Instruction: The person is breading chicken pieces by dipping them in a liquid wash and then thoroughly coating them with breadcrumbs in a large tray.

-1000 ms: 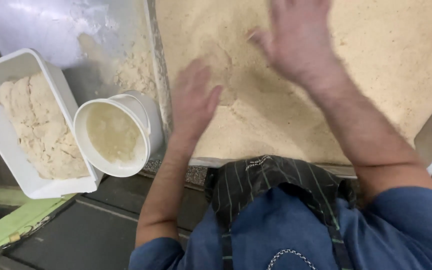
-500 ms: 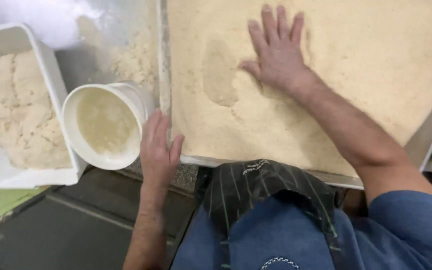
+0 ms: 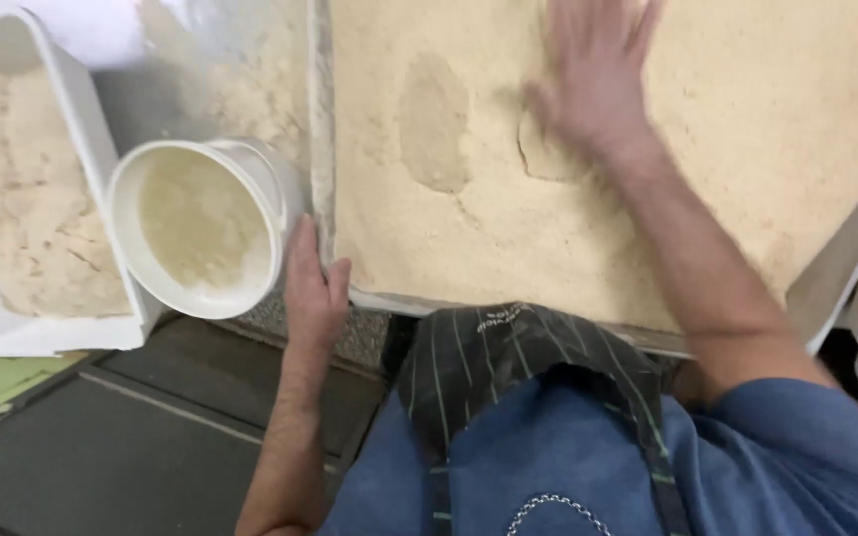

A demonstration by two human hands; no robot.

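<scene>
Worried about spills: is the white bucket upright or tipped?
Upright: the white bucket shows its full round rim facing up, with pale liquid lying level inside.

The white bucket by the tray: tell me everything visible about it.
The bucket is round, white and looks plastic, standing upright with no lid. Inside, a pale yellowish, wet-looking residue coats the bottom. It sits between the white tub of crumbly dough and the tray of pressed crumbs. The left hand lies against its near right side.

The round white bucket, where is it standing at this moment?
In the head view, the round white bucket stands left of the large tray of beige crumbs, right of the white rectangular tub, with the left hand beside its lower right rim.
</scene>
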